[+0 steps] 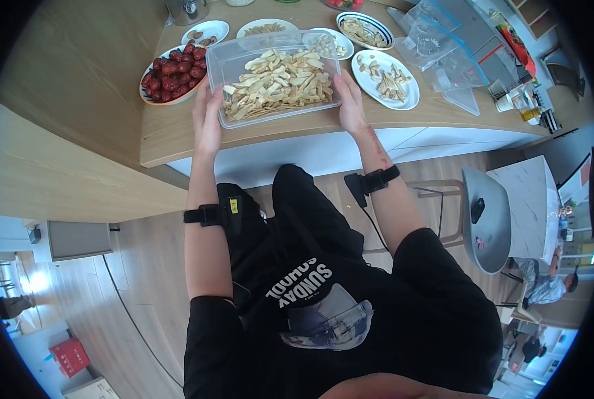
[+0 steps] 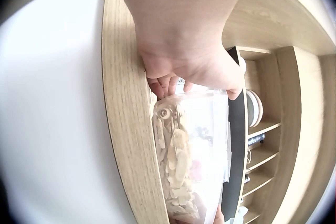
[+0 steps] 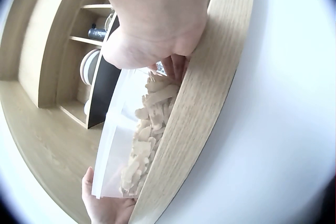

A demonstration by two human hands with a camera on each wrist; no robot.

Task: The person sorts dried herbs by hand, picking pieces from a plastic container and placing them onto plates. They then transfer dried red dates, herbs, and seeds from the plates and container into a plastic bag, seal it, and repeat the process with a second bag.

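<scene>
A clear plastic food container [image 1: 213,66], part filled with pale dried slices [image 1: 277,83], is tilted toward me at the counter's front edge. My left hand [image 1: 207,120] grips its left end, thumb up by the rim and fingers behind the wall. At the opposite end my right hand [image 1: 351,106] holds it the same way. In the left wrist view the slices [image 2: 179,155] lie heaped against the low side of the box. The right wrist view shows my right thumb [image 3: 123,50] near the rim, with its other fingers partly hidden behind the container.
Red dates [image 1: 174,73] fill a plate at left. Behind the container stand a small plate [image 1: 207,30] and other dishes with dried pieces. To the right are a white oval plate [image 1: 410,93], a blue-rimmed bowl [image 1: 387,33] and clear zip bags [image 1: 453,60]. A grey chair [image 1: 486,219] stands behind right.
</scene>
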